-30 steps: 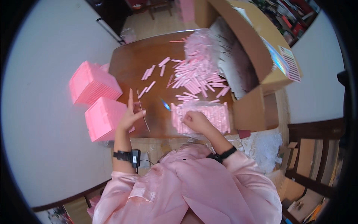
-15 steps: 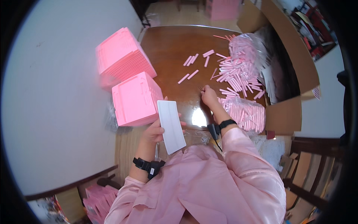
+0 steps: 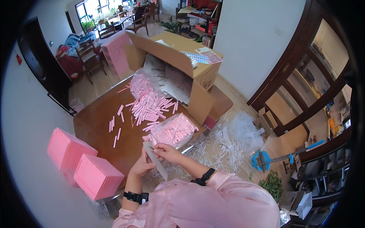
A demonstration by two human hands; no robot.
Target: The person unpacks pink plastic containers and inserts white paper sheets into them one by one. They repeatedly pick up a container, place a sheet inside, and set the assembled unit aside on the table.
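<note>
In front of my body, my left hand (image 3: pixel 140 165) is closed around the edge of a thin white rectangular panel (image 3: pixel 159 165), which stands tilted. My right hand (image 3: pixel 169 153) is at the panel's upper part, fingers pinched on a small dark pointed thing (image 3: pixel 151 147) that touches or lies close to the panel; its kind is too small to tell. Just beyond the hands lies a clear bag of pink sticks (image 3: pixel 175 130). A loose pile of pink sticks (image 3: pixel 149 107) spreads behind it, with several single sticks (image 3: pixel 111 124) to the left.
Two stacks of pink plastic panels (image 3: pixel 99 177) stand at the table's left side. An open cardboard box (image 3: pixel 203 97) lies on its side at the table's right. Shredded white packing (image 3: pixel 232 140) covers the floor, near a blue dustpan (image 3: pixel 261 159).
My view has swung to the right. My right hand has come from over the table to the white panel, bringing the small dark thing. The panel has turned more edge-on.
</note>
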